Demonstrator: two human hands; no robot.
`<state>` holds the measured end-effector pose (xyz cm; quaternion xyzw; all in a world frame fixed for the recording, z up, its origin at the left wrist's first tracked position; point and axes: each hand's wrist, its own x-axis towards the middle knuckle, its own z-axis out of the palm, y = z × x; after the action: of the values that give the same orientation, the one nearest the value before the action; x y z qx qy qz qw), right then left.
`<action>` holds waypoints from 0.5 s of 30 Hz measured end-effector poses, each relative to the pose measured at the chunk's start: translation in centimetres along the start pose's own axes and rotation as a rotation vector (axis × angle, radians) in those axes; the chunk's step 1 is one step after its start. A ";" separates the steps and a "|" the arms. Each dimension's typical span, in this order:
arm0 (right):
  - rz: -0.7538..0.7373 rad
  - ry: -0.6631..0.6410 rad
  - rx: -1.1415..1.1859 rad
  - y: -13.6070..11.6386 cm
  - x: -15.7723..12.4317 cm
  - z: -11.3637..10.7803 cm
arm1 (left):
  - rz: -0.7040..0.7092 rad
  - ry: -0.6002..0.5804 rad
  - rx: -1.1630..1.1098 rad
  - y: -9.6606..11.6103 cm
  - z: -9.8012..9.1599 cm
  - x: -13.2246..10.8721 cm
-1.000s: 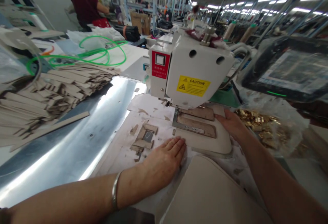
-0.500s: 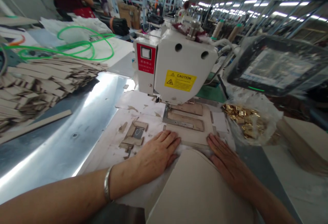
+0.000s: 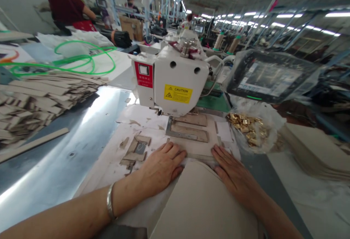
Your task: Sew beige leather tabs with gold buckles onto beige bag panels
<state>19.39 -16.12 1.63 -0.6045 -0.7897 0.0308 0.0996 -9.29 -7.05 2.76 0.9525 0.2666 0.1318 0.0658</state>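
My left hand (image 3: pixel 163 165) lies flat, fingers stretched out, on the left front edge of a beige piece (image 3: pixel 193 149) under the sewing machine head (image 3: pixel 179 76). On that piece's right front edge rests my right hand (image 3: pixel 232 171), fingers also extended. A metal clamp frame (image 3: pixel 182 134) presses on the piece just beyond my fingertips. Between my forearms lies a large beige panel (image 3: pixel 201 204) with a rounded far end; the right hand's thumb side is at its edge. The needle area is hidden behind the machine head.
Stacked beige strips (image 3: pixel 35 104) fill the left side, with one loose strip (image 3: pixel 35 144) nearer. A bag of gold metal pieces (image 3: pixel 250 126), a control screen (image 3: pixel 269 76) and a stack of beige panels (image 3: pixel 319 147) stand right. Green tubing (image 3: pixel 90 64) lies behind. A person (image 3: pixel 65 3) works at back left.
The camera view has shifted, so the scene sits slightly further left and the machine lower in the picture. Both hands keep their place on the beige piece.
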 end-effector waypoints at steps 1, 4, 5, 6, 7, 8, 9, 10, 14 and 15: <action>0.005 0.002 0.011 -0.2 0.0 -0.1 | -0.003 -0.006 -0.001 0.0 0.0 0.0; 0.018 0.023 0.039 -0.8 0.0 -0.3 | -0.006 -0.023 -0.004 0.1 0.2 0.0; 0.019 0.032 0.049 -1.0 0.0 -0.4 | -0.005 -0.030 -0.004 0.1 0.2 0.0; 0.015 0.040 0.064 -1.0 0.0 -0.5 | -0.003 -0.035 -0.003 0.1 0.3 0.0; 0.007 0.048 0.090 -0.8 0.1 -0.6 | -0.002 -0.036 -0.002 0.0 0.3 0.0; 0.005 0.065 0.123 -0.2 0.1 -0.7 | -0.002 -0.033 -0.003 0.0 0.4 0.0; 0.023 0.099 0.153 0.7 0.2 -0.9 | -0.001 -0.026 -0.004 0.0 0.5 -0.1; 0.066 0.153 0.168 2.0 0.3 -1.2 | -0.001 -0.017 -0.006 -0.1 0.6 -0.1; 0.409 0.349 -0.027 9.3 0.8 -3.2 | 0.012 0.010 -0.001 -0.1 0.9 -0.2; 0.474 0.306 -0.111 11.1 1.0 -3.8 | 0.015 0.008 0.004 -0.1 1.0 -0.2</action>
<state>30.38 -12.47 3.57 -0.7744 -0.6027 -0.0818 0.1742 -9.26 -7.17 1.76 0.9540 0.2600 0.1358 0.0620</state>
